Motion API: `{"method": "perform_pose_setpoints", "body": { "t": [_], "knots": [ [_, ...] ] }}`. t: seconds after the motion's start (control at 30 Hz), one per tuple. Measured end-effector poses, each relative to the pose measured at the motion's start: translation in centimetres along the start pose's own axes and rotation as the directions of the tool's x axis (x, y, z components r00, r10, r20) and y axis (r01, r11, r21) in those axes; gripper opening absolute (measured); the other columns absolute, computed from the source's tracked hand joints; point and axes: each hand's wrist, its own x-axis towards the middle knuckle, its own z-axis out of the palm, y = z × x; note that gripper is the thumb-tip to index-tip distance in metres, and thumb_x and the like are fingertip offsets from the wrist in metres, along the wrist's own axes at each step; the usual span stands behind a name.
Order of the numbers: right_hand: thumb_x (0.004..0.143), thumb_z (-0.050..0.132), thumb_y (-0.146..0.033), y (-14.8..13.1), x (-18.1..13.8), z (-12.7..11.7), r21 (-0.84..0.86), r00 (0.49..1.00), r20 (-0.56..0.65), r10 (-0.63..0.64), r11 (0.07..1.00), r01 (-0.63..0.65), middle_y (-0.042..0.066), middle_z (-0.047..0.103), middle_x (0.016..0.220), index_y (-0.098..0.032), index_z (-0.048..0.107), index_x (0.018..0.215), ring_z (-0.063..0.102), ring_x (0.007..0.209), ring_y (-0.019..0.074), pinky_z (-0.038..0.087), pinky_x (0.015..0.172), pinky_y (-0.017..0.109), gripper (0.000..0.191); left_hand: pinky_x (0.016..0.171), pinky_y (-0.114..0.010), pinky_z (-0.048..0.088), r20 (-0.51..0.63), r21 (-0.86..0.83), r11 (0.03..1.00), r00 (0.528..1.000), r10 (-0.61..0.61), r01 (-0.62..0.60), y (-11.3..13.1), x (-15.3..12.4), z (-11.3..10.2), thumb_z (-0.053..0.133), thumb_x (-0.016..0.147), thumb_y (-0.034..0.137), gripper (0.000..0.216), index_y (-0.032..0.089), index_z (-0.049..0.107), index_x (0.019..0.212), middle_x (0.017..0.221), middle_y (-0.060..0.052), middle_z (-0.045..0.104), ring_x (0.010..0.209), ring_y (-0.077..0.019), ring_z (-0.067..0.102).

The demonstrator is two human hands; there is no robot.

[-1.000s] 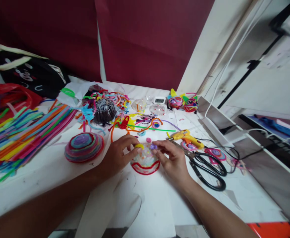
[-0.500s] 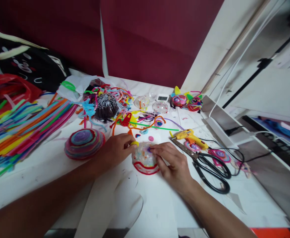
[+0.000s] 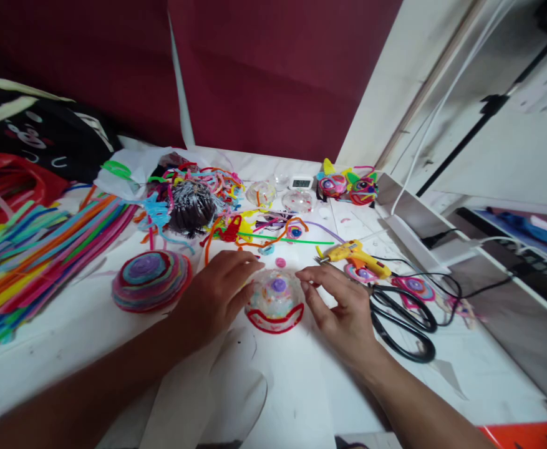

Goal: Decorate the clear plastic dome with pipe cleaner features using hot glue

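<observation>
A clear plastic dome [image 3: 288, 298] sits on the white table in front of me, with a red pipe-cleaner mouth outline [image 3: 274, 325] along its near side and a purple coil [image 3: 278, 285] on top. My left hand [image 3: 224, 292] is at its left side, fingers curved and thumb apart from them, with nothing visible in it. On the other side, my right hand [image 3: 341, 302] hovers by the dome's edge, index finger and thumb slightly apart, and nothing shows between them. Just beyond the dome lies a small pink coil [image 3: 280, 262].
Left of the dome stands a dome wrapped in coloured coils [image 3: 149, 280], beside bundled pipe cleaners [image 3: 67, 249]. To the right lie black-handled scissors [image 3: 406, 321] and a yellow glue gun [image 3: 357, 257] with its cord. Further back are a small digital timer [image 3: 300, 183] and decorated masks [image 3: 348, 186].
Both hands have drawn back from the dome, and the purple coil on top is uncovered. The yellow piece at my left fingertips no longer shows. The whole view has shifted slightly.
</observation>
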Motion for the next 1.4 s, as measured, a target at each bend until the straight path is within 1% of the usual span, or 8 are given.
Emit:
{"method": "perform_pose_setpoints", "body": {
  "t": [0.1, 0.23, 0.53, 0.8, 1.0, 1.1, 1.2, 1.4],
  "knots": [
    [0.087, 0.054, -0.01, -0.2, 0.2, -0.4, -0.022, 1.0, -0.023, 0.003, 1.0, -0.004, 0.005, 0.071, 0.092, -0.024, 0.069, 0.099, 0.067, 0.086, 0.019, 0.055, 0.076, 0.033, 0.024, 0.104, -0.044, 0.041, 0.025, -0.041, 0.983, 0.983, 0.18, -0.179, 1.3, -0.1, 0.2, 0.049, 0.094, 0.022, 0.04, 0.021, 0.052, 0.133, 0.131, -0.01, 0.06, 0.124, -0.0263, 0.05],
    [0.086, 0.054, -0.008, -0.4, 0.3, -0.6, -0.043, 1.0, -0.023, -0.019, 0.999, 0.018, 0.005, 0.071, 0.091, -0.022, 0.068, 0.098, 0.067, 0.085, 0.0183, 0.054, 0.076, 0.032, 0.024, 0.102, -0.047, 0.041, 0.061, -0.034, 0.964, 0.962, 0.265, -0.263, 1.5, -0.3, 0.7, 0.051, 0.093, 0.023, 0.045, 0.019, 0.046, 0.138, 0.135, -0.012, 0.058, 0.127, -0.0279, 0.047],
    [0.087, 0.054, -0.005, -0.8, 0.4, -0.9, -0.031, 0.999, 0.012, -0.038, 0.999, 0.038, 0.007, 0.071, 0.09, -0.02, 0.067, 0.097, 0.066, 0.083, 0.0179, 0.054, 0.074, 0.032, 0.022, 0.1, -0.045, 0.042, 0.091, 0.021, 0.97, 0.967, 0.238, -0.241, 1.5, -0.2, 0.6, 0.05, 0.094, 0.026, 0.037, 0.02, 0.055, 0.13, 0.125, -0.01, 0.065, 0.12, -0.0268, 0.054],
    [0.087, 0.053, -0.004, -0.8, 0.4, -0.9, -0.014, 0.998, 0.038, -0.042, 0.999, 0.043, 0.007, 0.07, 0.089, -0.019, 0.065, 0.096, 0.065, 0.083, 0.0182, 0.054, 0.073, 0.033, 0.022, 0.097, -0.044, 0.041, 0.092, 0.167, 0.928, 0.942, 0.322, -0.334, 1.5, -0.2, 0.4, 0.054, 0.093, 0.025, 0.031, 0.015, 0.058, 0.122, 0.125, -0.01, 0.066, 0.123, -0.027, 0.054],
    [0.086, 0.054, -0.002, -0.6, 0.5, -0.9, -0.021, 0.996, 0.077, -0.039, 0.999, 0.04, 0.01, 0.069, 0.088, -0.014, 0.066, 0.095, 0.063, 0.083, 0.0182, 0.053, 0.074, 0.033, 0.019, 0.097, -0.043, 0.04, 0.092, 0.209, 0.917, 0.94, 0.328, -0.34, 1.7, -0.1, 0.5, 0.055, 0.094, 0.027, 0.029, 0.014, 0.06, 0.119, 0.122, -0.01, 0.068, 0.122, -0.0258, 0.055],
    [0.086, 0.054, -0.002, -0.6, 0.5, -1.1, -0.021, 0.997, 0.076, -0.026, 0.999, 0.027, 0.01, 0.069, 0.089, -0.013, 0.066, 0.094, 0.063, 0.083, 0.0181, 0.052, 0.075, 0.032, 0.018, 0.098, -0.044, 0.04, 0.095, 0.198, 0.922, 0.943, 0.319, -0.332, 1.7, 0.0, 0.5, 0.055, 0.094, 0.023, 0.028, 0.013, 0.059, 0.119, 0.121, -0.01, 0.069, 0.12, -0.0262, 0.056],
    [0.085, 0.055, -0.002, -0.6, 0.6, -1.2, -0.03, 0.997, 0.075, -0.015, 0.999, 0.018, 0.01, 0.069, 0.089, -0.013, 0.067, 0.094, 0.063, 0.083, 0.0176, 0.052, 0.075, 0.032, 0.018, 0.098, -0.046, 0.041, 0.089, 0.131, 0.935, 0.943, 0.321, -0.331, 1.6, 0.2, 0.5, 0.054, 0.093, 0.019, 0.029, 0.011, 0.058, 0.12, 0.119, -0.013, 0.069, 0.117, -0.0268, 0.057],
    [0.086, 0.056, -0.002, -0.7, 0.5, -1.2, -0.042, 0.994, 0.105, 0.013, 0.999, -0.009, 0.009, 0.069, 0.09, -0.014, 0.066, 0.097, 0.062, 0.085, 0.0177, 0.052, 0.075, 0.032, 0.02, 0.097, -0.047, 0.044, 0.028, 0.023, 0.951, 0.951, 0.309, -0.309, 0.9, 0.2, 0.5, 0.058, 0.089, 0.018, 0.031, 0.011, 0.056, 0.12, 0.117, -0.014, 0.068, 0.114, -0.0275, 0.057]
  ]
}}
